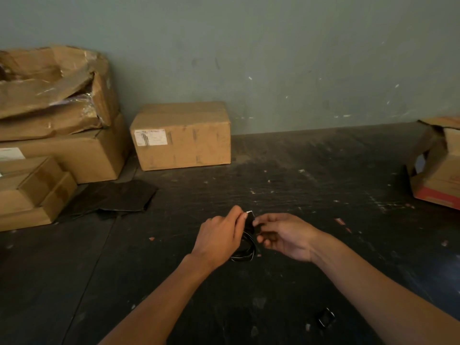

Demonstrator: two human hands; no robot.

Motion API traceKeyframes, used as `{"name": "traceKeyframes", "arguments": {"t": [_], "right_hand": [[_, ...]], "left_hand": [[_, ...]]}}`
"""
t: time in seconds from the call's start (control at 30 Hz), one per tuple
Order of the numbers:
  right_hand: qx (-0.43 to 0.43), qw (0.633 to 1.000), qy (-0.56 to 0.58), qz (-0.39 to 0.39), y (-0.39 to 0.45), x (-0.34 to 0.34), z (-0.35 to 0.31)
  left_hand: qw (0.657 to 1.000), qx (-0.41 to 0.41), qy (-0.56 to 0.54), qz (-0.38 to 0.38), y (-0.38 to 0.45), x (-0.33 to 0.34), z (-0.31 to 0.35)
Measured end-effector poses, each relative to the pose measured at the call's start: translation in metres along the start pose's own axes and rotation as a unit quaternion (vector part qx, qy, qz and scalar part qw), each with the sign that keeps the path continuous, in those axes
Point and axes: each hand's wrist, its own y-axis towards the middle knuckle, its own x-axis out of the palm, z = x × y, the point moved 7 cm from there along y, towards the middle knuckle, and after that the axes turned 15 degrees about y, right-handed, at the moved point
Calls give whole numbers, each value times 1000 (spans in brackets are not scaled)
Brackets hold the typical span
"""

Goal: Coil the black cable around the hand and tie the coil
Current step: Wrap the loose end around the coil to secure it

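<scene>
Between both sets of fingers, the tying step looks under way.
Left hand (220, 234) pinches the top of the black cable (246, 245) coil; right hand (281, 235) fingers, curled, grip a short dark end beside it (a tie, perhaps). Loops hang glossy and narrow below the fingertips, just above the dark bench (323, 170). Next, probably: cinch it snugly around.

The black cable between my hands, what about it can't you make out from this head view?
- Black cable: its top is hidden behind the left hand and right hand gripping it; whether a tie is on cannot be told.
- The number of loops: too dark against the dark table.
- Small black item near the right forearm: too small and dim to identify.
</scene>
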Motion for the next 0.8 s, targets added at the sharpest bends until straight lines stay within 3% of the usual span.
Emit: {"name": "traceKeyframes", "arguments": {"t": [0.17, 0.37, 0.6, 0.8], "right_hand": [[-68, 996, -8, 62, -2, -5, -9], [-55, 998, 19, 36, -5, 6, 6], [-30, 999, 8, 30, -3, 30, 30], [-90, 987, 47, 125, 1, 28, 28]], "left_hand": [[996, -73, -48, 31, 1, -3, -17], [976, -183, -64, 95, 4, -11, -41], [963, -191, -129, 138, 13, -18, -35], [955, -184, -192, 128, 10, -7, -17]]}}
